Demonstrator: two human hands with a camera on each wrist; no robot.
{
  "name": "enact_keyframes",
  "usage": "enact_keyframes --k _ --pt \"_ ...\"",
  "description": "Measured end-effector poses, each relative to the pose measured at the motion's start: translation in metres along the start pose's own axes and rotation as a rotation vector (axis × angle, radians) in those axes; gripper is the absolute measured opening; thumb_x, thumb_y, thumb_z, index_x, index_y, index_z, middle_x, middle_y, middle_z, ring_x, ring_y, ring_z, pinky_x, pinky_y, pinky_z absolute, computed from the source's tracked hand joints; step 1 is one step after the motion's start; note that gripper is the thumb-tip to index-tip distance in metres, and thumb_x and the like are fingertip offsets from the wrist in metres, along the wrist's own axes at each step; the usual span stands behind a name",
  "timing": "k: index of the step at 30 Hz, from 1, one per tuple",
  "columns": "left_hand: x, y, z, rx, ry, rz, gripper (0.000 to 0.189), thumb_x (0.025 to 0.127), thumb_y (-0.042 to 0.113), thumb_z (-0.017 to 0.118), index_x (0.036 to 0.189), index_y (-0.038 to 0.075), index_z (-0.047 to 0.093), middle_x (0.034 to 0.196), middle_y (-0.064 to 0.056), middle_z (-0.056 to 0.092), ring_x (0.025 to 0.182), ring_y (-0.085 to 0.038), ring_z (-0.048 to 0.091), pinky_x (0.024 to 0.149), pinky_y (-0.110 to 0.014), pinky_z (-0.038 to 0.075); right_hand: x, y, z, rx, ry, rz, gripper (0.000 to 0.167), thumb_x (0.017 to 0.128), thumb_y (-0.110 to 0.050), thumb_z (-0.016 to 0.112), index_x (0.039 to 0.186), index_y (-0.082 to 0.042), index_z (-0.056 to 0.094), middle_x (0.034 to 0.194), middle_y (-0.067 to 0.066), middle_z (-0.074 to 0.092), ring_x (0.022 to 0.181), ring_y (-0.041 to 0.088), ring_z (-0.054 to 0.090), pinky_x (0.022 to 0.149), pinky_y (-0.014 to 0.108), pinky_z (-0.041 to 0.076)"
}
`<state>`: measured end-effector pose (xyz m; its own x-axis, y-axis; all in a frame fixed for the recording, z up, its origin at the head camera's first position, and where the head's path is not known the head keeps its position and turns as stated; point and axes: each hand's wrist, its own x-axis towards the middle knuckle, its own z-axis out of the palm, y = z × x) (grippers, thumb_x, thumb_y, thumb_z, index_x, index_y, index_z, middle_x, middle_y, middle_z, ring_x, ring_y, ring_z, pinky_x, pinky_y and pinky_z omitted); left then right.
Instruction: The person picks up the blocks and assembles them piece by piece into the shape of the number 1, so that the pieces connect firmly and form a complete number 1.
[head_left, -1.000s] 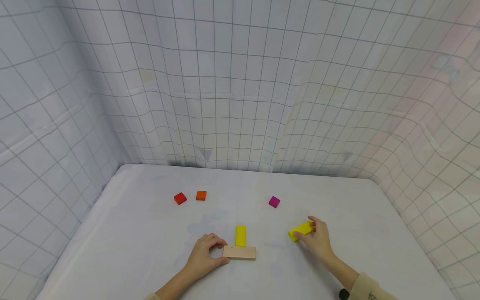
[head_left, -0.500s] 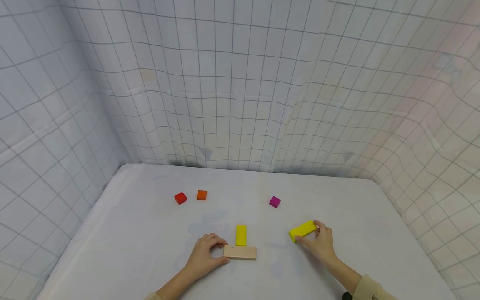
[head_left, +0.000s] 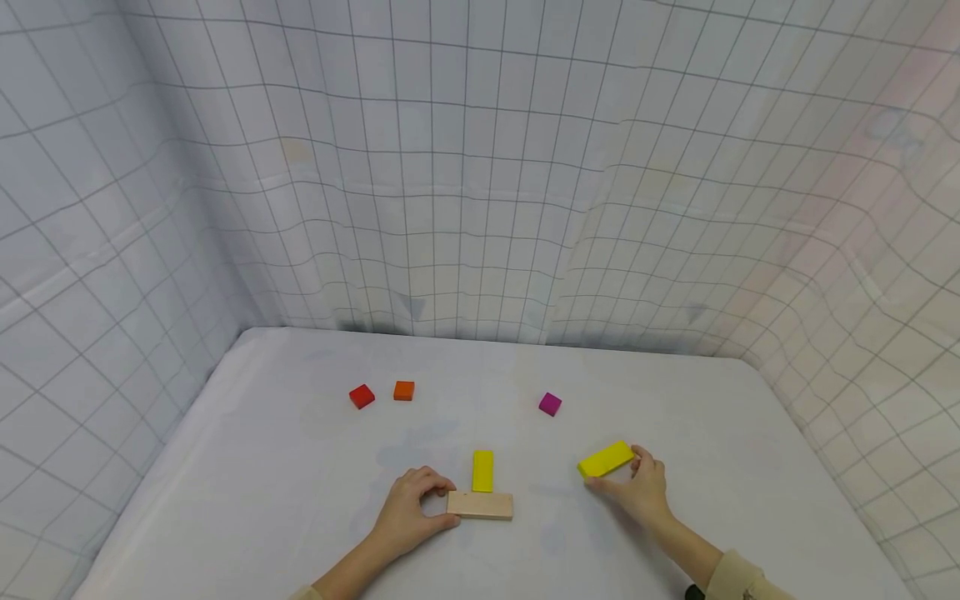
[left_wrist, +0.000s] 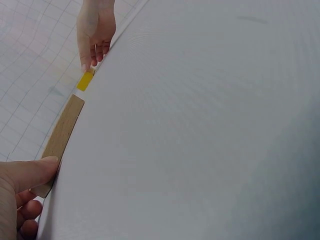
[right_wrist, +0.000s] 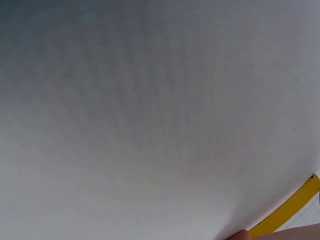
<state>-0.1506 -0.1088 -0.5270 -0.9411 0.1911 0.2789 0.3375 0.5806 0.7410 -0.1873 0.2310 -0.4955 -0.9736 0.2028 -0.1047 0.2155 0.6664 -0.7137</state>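
My left hand (head_left: 405,512) pinches the left end of a plain wooden block (head_left: 480,506), thumb on the near side and fingers on the far side. Just behind that block, at its middle, lies a yellow block (head_left: 483,471) pointing away from me. To the right, my right hand (head_left: 636,493) holds a second yellow block (head_left: 606,459) set at a slant, thumb at its near left corner and fingertips at its right end. The left wrist view shows the wooden block (left_wrist: 64,135) under my left thumb. Only part of the yellow block (right_wrist: 287,210) appears in the right wrist view.
Farther back on the white-covered table (head_left: 300,467) lie a red block (head_left: 362,397), an orange block (head_left: 403,391) and a purple block (head_left: 551,404). A checked curtain (head_left: 480,208) encloses the back and sides. A dark round object (head_left: 694,592) shows by the right sleeve.
My right fingers have shifted from over the slanted yellow block to its right end, and the thumb has slid slightly along its near side. The left hand and wooden block stay put.
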Motion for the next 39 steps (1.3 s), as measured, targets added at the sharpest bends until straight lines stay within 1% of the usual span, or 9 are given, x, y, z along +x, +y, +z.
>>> enact_keyframes --k 6,11,14,21,27,30,33,39 --pt "0.0 0.001 0.0 -0.001 -0.002 -0.002 0.032 0.06 0.027 0.084 0.086 0.022 0.066 0.078 0.018 0.051 0.074 -0.003 0.041 0.068 -0.026 0.035 0.002 -0.001 -0.001 -0.017 -0.034 0.003 0.104 0.062 -0.038 0.082 0.133 0.012 0.025 0.11 0.025 0.036 0.1 0.035 0.038 0.086 0.045 0.037" --pt "0.0 0.001 0.0 0.0 0.003 0.003 0.032 0.059 0.027 0.084 0.086 0.022 0.066 0.078 0.017 0.051 0.074 -0.003 0.041 0.068 -0.025 0.035 0.007 0.001 -0.003 0.016 -0.079 -0.018 0.1 0.064 -0.033 0.082 0.134 0.01 0.025 0.114 0.026 0.036 0.106 0.039 0.04 0.093 0.049 0.036" --pt "0.001 0.001 0.0 -0.004 0.003 0.003 0.032 0.059 0.027 0.084 0.086 0.022 0.066 0.077 0.017 0.051 0.074 -0.003 0.041 0.068 -0.025 0.035 0.008 -0.001 -0.006 0.034 -0.112 -0.028 0.098 0.065 -0.03 0.082 0.135 0.009 0.025 0.114 0.026 0.035 0.107 0.039 0.04 0.094 0.05 0.036" --pt "0.0 0.002 -0.001 -0.002 0.001 -0.002 0.032 0.06 0.027 0.083 0.086 0.022 0.066 0.078 0.017 0.051 0.074 -0.003 0.041 0.069 -0.026 0.035 0.011 -0.001 -0.011 0.039 -0.177 -0.051 0.095 0.065 -0.024 0.082 0.137 0.005 0.027 0.11 0.021 0.038 0.1 0.033 0.039 0.087 0.044 0.037" --pt "0.0 0.001 -0.001 -0.001 -0.008 -0.006 0.032 0.06 0.028 0.083 0.086 0.022 0.066 0.078 0.017 0.051 0.075 -0.003 0.041 0.069 -0.027 0.034 0.015 0.002 -0.015 0.028 -0.229 -0.063 0.098 0.065 -0.027 0.082 0.138 0.004 0.025 0.111 0.018 0.038 0.099 0.03 0.038 0.084 0.041 0.036" --pt "0.0 0.0 0.0 0.002 -0.009 -0.001 0.032 0.061 0.029 0.083 0.086 0.022 0.065 0.078 0.018 0.051 0.075 -0.003 0.041 0.069 -0.027 0.034 0.015 0.003 -0.015 0.034 -0.237 -0.061 0.101 0.064 -0.028 0.083 0.138 0.005 0.023 0.11 0.016 0.038 0.099 0.029 0.037 0.084 0.04 0.035" --pt "0.0 0.0 0.0 0.002 -0.008 -0.002 0.032 0.06 0.03 0.083 0.086 0.022 0.065 0.078 0.018 0.051 0.075 -0.003 0.042 0.069 -0.027 0.035 0.016 0.004 -0.014 0.034 -0.228 -0.07 0.103 0.062 -0.028 0.084 0.136 0.007 0.023 0.107 0.015 0.037 0.098 0.028 0.036 0.083 0.039 0.035" --pt "0.0 0.0 0.0 0.003 -0.011 -0.012 0.032 0.061 0.03 0.083 0.086 0.022 0.065 0.078 0.017 0.051 0.075 -0.004 0.041 0.069 -0.027 0.035 0.014 0.002 -0.012 0.028 -0.21 -0.096 0.1 0.061 -0.025 0.085 0.133 0.012 0.025 0.104 0.014 0.037 0.095 0.026 0.035 0.08 0.036 0.033"
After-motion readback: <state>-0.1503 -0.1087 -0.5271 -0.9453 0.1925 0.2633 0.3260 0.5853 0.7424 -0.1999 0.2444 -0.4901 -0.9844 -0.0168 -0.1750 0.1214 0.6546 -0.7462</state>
